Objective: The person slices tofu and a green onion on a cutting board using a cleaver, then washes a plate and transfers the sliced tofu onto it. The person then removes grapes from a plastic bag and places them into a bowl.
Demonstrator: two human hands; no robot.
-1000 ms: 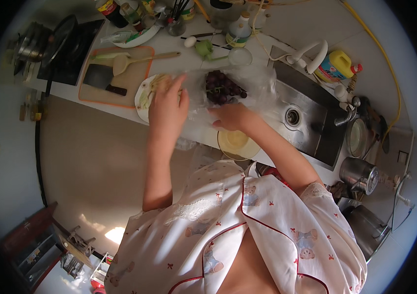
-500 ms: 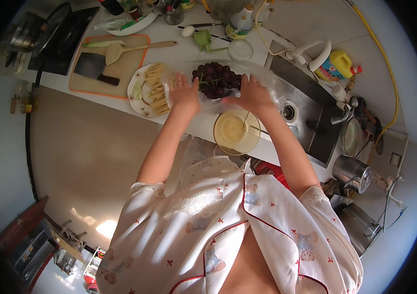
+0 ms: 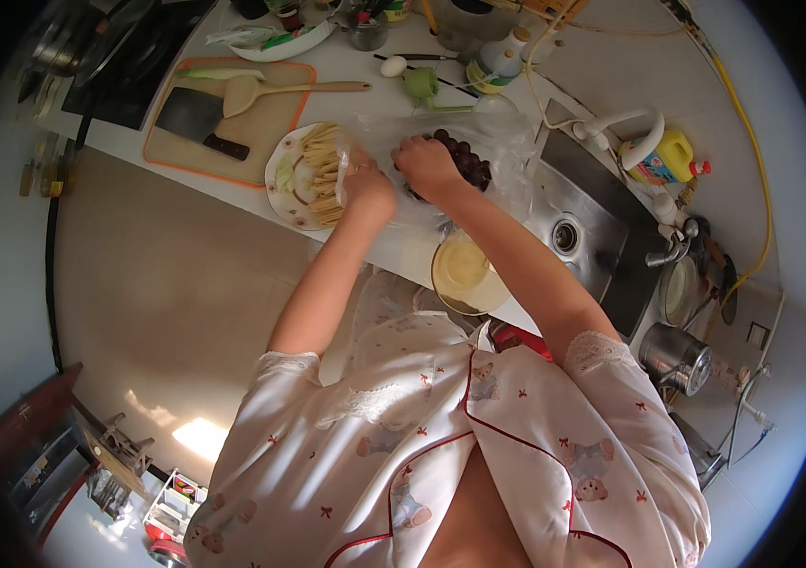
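Observation:
Dark red grapes (image 3: pixel 467 159) lie in a clear plastic bag (image 3: pixel 513 142) spread on the counter. My left hand (image 3: pixel 367 186) is closed on the bag's left side, next to a plate (image 3: pixel 282 201) of pale yellow strips (image 3: pixel 322 151). Just right of it, my right hand (image 3: pixel 425 168) reaches across with curled fingers at the left end of the grapes, covering part of them. Whether it grips grapes or plastic is hidden. Below the bag, near the counter's front edge, stands a glass bowl (image 3: pixel 463 270) of pale yellow liquid, partly behind my right forearm.
On the left, a cutting board (image 3: pixel 275 80) holds a cleaver (image 3: pixel 193 115) and a spatula (image 3: pixel 241 95). A steel sink (image 3: pixel 569 194) is at the right. Behind the bag are an egg (image 3: pixel 394 66), a green tool (image 3: pixel 422 87) and a bottle (image 3: pixel 498 62).
My hands were spread flat on both sides of the grapes. My right hand has moved left across them and curled; my left has closed on the bag. The whole view has shifted slightly.

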